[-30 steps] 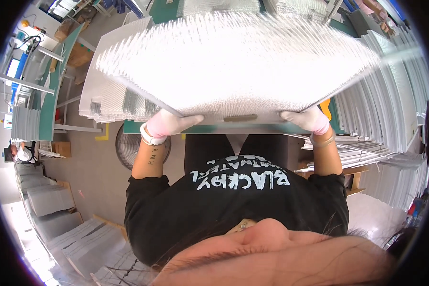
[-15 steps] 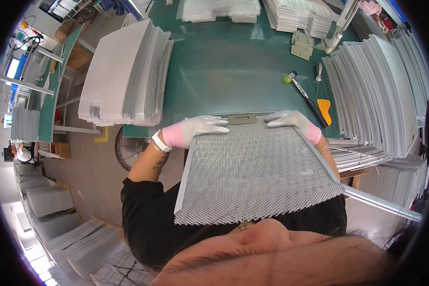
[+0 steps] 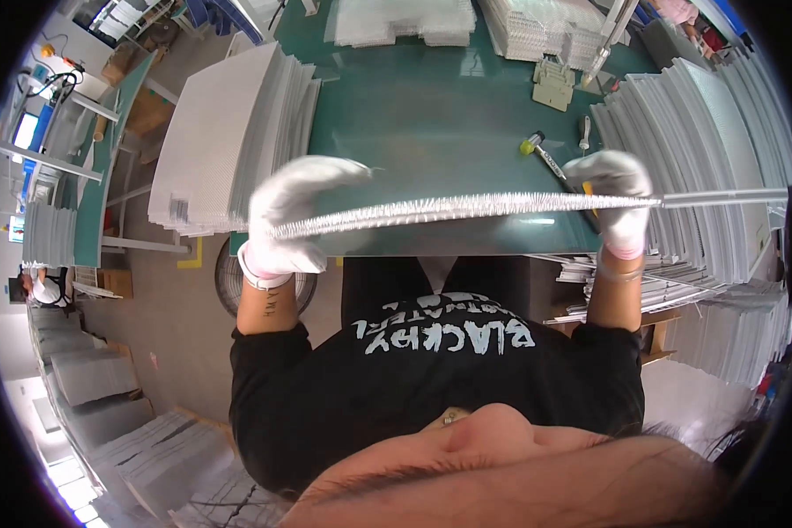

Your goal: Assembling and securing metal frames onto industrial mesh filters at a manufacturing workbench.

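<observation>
One panel [image 3: 466, 209] in two hands [image 3: 277, 204] [image 3: 629, 180]

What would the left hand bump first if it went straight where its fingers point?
Probably the right hand. The hammer lies nearer along that line, but seems lower, on the green table; depth is hard to judge.

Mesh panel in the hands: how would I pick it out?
Start at the green table. Above its near side, the left hand and right hand hold the mesh panel edge-on. Unlike the stacked sheets at left, it shows as a thin, bristly silver strip.
</observation>
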`<action>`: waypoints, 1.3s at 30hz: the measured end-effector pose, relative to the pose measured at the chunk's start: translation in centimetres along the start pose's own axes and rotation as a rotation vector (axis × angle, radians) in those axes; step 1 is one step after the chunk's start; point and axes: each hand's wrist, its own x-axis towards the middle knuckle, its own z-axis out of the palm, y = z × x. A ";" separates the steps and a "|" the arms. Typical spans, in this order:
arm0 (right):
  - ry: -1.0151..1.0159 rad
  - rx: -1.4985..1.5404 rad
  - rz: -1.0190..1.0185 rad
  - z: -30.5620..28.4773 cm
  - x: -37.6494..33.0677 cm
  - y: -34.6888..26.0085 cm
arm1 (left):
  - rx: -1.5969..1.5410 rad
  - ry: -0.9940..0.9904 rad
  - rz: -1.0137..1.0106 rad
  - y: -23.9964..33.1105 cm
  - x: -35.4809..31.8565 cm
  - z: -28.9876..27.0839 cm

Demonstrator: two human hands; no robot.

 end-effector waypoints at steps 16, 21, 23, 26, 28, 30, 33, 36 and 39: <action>0.070 -0.004 -0.331 4.0 1.0 -1.3 | -0.234 -0.152 0.338 -2.3 1.1 1.2; -0.436 0.058 -0.488 3.7 -1.3 -1.5 | -0.522 -0.723 0.246 -5.3 -2.2 0.7; -0.359 0.040 -0.578 3.8 -3.0 -1.4 | -0.503 -0.868 0.114 -6.5 -3.9 0.1; -0.208 -0.031 -0.614 4.7 -3.9 -1.8 | -0.457 -0.902 -0.131 -8.7 -4.6 -0.3; -0.274 -0.020 -0.582 4.6 -4.0 -1.7 | -0.298 -0.906 -0.295 -9.0 -5.1 -0.2; -0.338 -0.023 -0.548 4.4 -4.2 -1.8 | -0.029 -0.942 -0.513 -9.2 -4.7 0.1; -0.451 0.042 -0.529 3.7 -4.2 -0.7 | 0.126 -0.915 -0.591 -9.0 -5.4 0.6; -0.553 0.031 -0.474 3.2 -3.9 -2.0 | 0.105 -0.932 -0.588 -9.1 -4.6 0.5; -0.581 0.055 -0.405 2.0 -4.1 -2.1 | -0.202 -0.921 -0.405 -7.5 -3.5 0.1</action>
